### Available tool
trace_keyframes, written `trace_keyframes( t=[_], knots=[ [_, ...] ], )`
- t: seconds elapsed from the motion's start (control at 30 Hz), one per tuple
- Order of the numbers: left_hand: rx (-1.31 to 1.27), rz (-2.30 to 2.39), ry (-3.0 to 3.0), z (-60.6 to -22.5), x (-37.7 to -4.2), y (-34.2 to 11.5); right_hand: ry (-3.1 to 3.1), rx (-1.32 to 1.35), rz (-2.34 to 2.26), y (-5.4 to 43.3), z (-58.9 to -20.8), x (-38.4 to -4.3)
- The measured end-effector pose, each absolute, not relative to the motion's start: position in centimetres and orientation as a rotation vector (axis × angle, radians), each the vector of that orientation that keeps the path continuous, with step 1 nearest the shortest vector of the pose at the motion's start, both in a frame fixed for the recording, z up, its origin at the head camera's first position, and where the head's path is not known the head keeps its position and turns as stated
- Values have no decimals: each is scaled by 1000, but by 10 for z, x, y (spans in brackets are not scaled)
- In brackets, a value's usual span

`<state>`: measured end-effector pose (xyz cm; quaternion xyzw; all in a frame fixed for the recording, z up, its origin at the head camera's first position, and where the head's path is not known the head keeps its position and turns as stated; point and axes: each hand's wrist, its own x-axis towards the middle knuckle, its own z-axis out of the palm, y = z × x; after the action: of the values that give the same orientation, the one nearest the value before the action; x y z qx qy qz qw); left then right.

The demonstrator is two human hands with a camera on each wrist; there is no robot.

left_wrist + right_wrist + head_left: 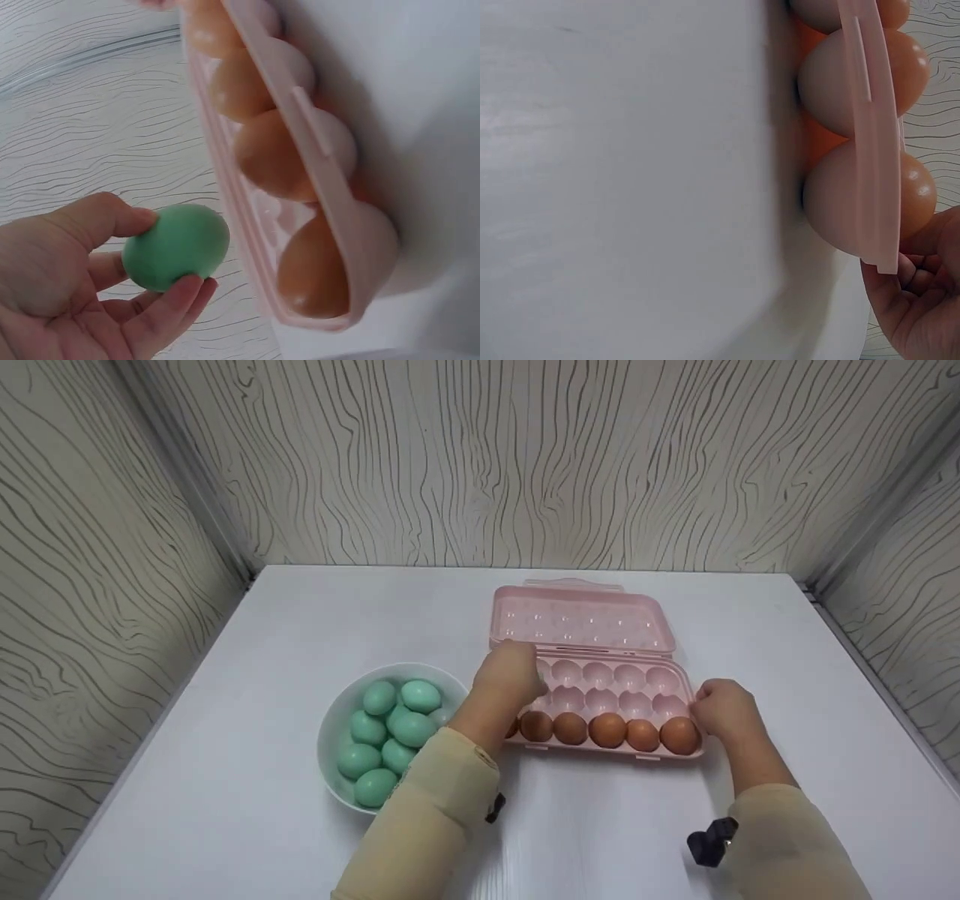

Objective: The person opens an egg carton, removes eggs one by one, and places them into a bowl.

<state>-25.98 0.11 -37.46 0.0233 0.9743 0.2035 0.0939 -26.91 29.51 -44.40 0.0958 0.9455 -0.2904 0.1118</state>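
Observation:
My left hand (511,673) is above the left end of an open pink plastic egg carton (670,649). Its thumb and fingers hold a green egg (176,247), which the hand mostly hides in the head view. Brown eggs (608,730) fill the carton's front row, the leftmost partly covered by my left arm. The visible cups in the two rows behind look bare; some at the left are hidden. At the carton's right end, my right hand (727,709) pinches the rim near the last brown egg (917,196).
A white bowl (325,742) with several green eggs (377,787) stands left of the carton, partly behind my left forearm. The carton's lid (581,615) lies folded back towards the rear. Wood-patterned panels (480,465) enclose the white table (247,682) at back and sides.

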Motion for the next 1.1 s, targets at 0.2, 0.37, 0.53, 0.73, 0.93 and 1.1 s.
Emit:
trace_keyframes(
  t=[0.2, 0.37, 0.53, 0.73, 0.93, 1.1],
  knots=[
    [65, 879, 2833, -356, -254, -12, 2792, 265, -845, 295, -444, -269],
    [118, 917, 2840, -345, -251, -27, 2776, 275, -850, 295, -443, -268],
    [161, 935, 2841, -339, -247, -46, 2769, 285, -852, 295, -443, -268],
    [188, 981, 2849, -339, -243, -70, 2770, 291, -841, 295, -444, -268],
    [165, 1003, 2829, -345, -241, -89, 2799, 252, -833, 297, -444, -268],
    [134, 954, 2812, -354, -241, -102, 2816, 236, -834, 297, -444, -267]
  ],
)
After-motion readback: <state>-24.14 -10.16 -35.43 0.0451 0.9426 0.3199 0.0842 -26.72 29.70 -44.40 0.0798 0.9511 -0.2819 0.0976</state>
